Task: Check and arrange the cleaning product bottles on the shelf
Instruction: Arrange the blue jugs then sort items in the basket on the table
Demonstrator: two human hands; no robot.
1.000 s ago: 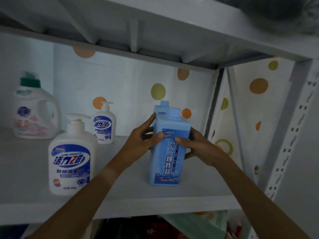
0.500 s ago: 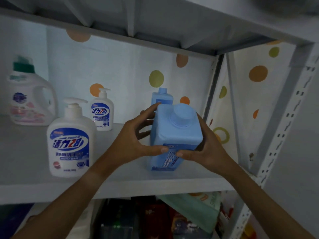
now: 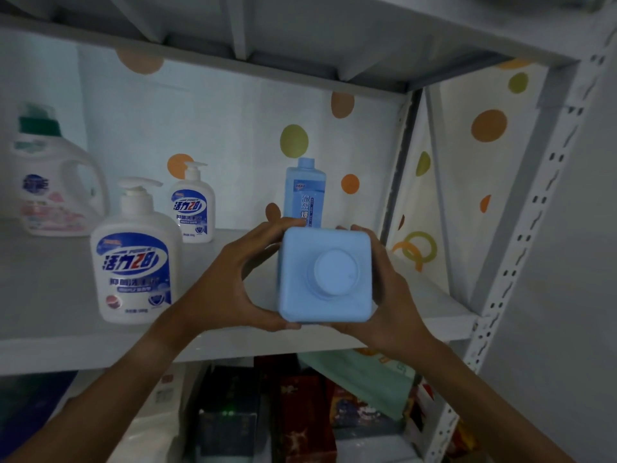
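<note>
A light blue square bottle [image 3: 325, 275] is tipped toward the camera, so its round cap faces me. My left hand [image 3: 233, 285] grips its left side and my right hand [image 3: 390, 295] grips its right side, holding it in front of the shelf [image 3: 50, 342]. A second blue bottle [image 3: 303, 192] stands upright at the back. A large white pump bottle [image 3: 135, 259] stands at the front left, a smaller one [image 3: 193, 203] behind it, and a white jug with a green cap [image 3: 50, 182] at the far left.
The shelf's perforated metal upright [image 3: 521, 255] rises at the right. The shelf board above [image 3: 267, 38] hangs low overhead. Dark boxes [image 3: 300, 416] and a green package [image 3: 364, 379] fill the level below. A dotted wall covering lines the back.
Both hands have lifted the blue bottle off the shelf and tipped it toward me, top first. The second blue bottle behind it is now uncovered.
</note>
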